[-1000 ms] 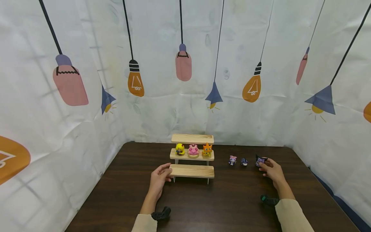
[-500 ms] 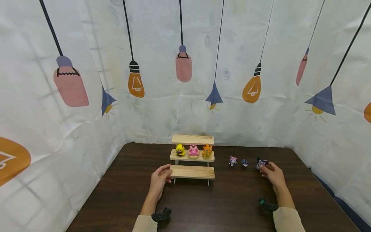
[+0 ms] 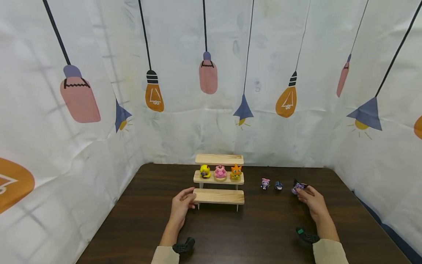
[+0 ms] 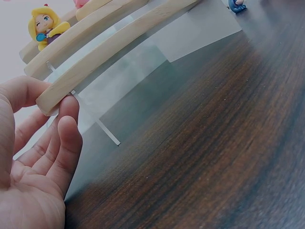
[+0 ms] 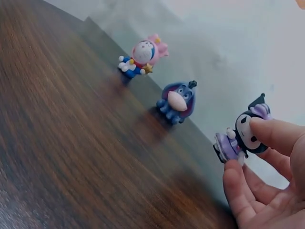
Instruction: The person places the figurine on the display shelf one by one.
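A three-step wooden display stand (image 3: 219, 196) is at the middle of the table. My left hand (image 3: 182, 204) pinches the left end of its lowest step, thumb above and fingers underneath, as the left wrist view shows. On the middle step sit a yellow-haired figurine (image 3: 205, 171), a pink figurine (image 3: 220, 173) and an orange figurine (image 3: 236, 171). Over to the right, my right hand (image 3: 313, 202) holds a black-and-purple figurine (image 5: 243, 133) between thumb and fingers. Beside it stand a blue donkey figurine (image 5: 177, 102) and a pink-hooded figurine (image 5: 142, 57).
The dark wooden table (image 3: 257, 227) reaches back to a white curtain (image 3: 184, 135) printed with lamps and bulbs. Dark wrist devices (image 3: 184, 245) are strapped on both wrists. The stand's thin legs (image 4: 102, 125) reach down to the tabletop.
My right hand and the black-and-purple figurine have shifted slightly to the right and nearer, and the figurine has tilted a little. The left hand keeps its place on the stand.
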The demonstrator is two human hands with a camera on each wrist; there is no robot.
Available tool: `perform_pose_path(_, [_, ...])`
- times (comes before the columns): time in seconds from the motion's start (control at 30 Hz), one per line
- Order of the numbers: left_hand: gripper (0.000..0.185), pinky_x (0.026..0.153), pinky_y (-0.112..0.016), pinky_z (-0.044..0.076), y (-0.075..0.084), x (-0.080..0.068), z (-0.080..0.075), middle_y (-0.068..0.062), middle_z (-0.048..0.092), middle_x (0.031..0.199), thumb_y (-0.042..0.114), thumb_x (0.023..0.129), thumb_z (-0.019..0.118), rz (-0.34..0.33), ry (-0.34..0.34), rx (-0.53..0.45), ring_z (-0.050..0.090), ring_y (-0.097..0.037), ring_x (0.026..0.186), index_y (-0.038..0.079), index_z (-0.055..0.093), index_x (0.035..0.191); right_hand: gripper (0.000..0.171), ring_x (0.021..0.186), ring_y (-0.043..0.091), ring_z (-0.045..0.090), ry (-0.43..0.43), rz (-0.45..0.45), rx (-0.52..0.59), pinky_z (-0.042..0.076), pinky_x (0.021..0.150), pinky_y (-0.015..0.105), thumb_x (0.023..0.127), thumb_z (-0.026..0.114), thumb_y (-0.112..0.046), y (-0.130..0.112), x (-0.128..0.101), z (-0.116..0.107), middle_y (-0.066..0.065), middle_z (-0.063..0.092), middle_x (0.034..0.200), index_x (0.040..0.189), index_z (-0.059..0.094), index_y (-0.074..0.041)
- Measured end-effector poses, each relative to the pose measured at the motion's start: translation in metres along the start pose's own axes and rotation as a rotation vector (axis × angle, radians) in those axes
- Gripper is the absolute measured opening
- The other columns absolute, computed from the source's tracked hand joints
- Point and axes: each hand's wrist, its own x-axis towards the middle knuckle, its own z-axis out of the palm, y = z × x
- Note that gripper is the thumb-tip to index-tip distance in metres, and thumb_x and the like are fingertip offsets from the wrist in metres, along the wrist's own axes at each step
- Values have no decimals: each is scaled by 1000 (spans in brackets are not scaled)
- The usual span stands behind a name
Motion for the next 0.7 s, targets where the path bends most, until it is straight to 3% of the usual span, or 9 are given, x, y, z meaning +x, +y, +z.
perform_pose_path(0.13, [43,62,-27,57,-1,0,0,-3,74,97,15,97,70,-2,1,-3,68,-15,73,-2,61,136,68,88,-2,65,-17,18,-25,57,83,19,99,68,-31,-4,-1,2,-20,61,94,149,35,1])
perform_pose_path(0.23, [42,62,-26,57,-1,0,-1,-3,74,97,14,97,69,-5,0,-6,68,-15,73,-1,61,136,71,91,0,66,-29,16,-57,57,84,20,98,69,-36,-8,-4,5,-20,61,98,151,37,-1])
perform_pose_path(0.5, [42,62,-26,57,1,0,-1,-2,74,95,13,97,70,1,0,-9,68,-15,72,-1,62,136,42,95,1,67,-95,-90,-76,59,88,23,98,69,-36,-21,-7,12,-19,65,101,132,57,-15])
perform_pose_path(0.7, [42,61,-26,57,0,0,0,-3,74,96,14,97,70,0,1,2,68,-15,72,-1,62,135,42,100,4,68,-144,-127,-68,58,92,25,100,67,-35,-33,-11,19,-18,65,104,136,55,-15])
